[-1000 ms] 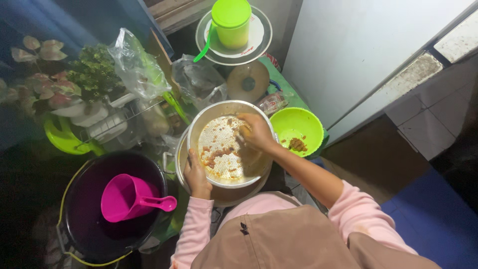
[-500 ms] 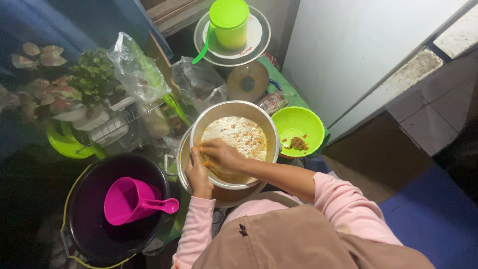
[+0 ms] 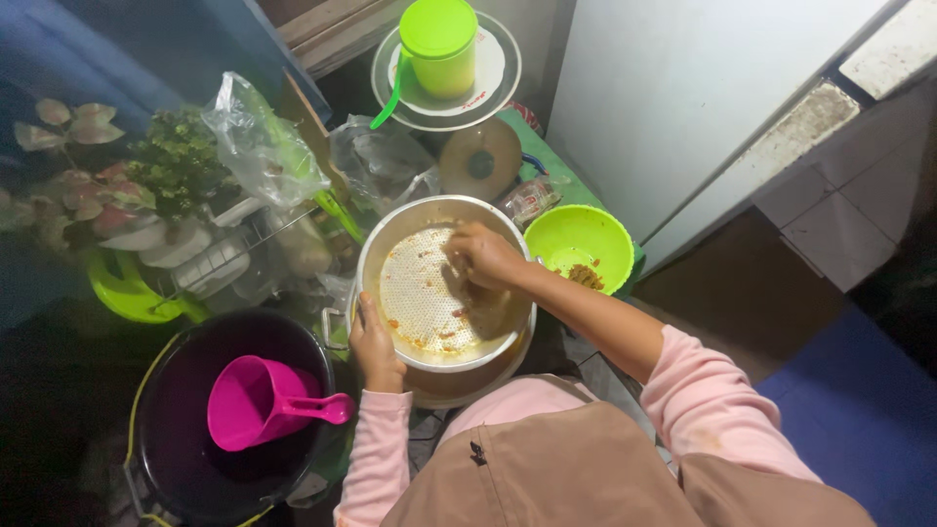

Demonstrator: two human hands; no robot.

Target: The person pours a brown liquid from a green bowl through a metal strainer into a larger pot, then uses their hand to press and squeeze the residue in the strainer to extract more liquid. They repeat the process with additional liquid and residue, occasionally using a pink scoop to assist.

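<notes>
While the metal strainer bowl (image 3: 429, 293) is gripped at its near-left rim by the left hand (image 3: 373, 344), the right hand (image 3: 485, 256) is pressed inside it, fingers curled together (whether anything is pinched cannot be told). A green bowl (image 3: 578, 246) is seen just right, a black bucket (image 3: 185, 449) with pink scoop (image 3: 262, 402) left, crumpled clear bags (image 3: 262, 146) behind

- The left hand (image 3: 374, 344) grips the near rim of a round metal colander (image 3: 429, 283).
- The right hand (image 3: 485, 256) presses inside it, on its perforated bottom smeared with orange bits.
- A lime green bowl (image 3: 578, 244) sits just beside it.
- A pink scoop (image 3: 256, 402) lies in a black bucket (image 3: 185, 459).
</notes>
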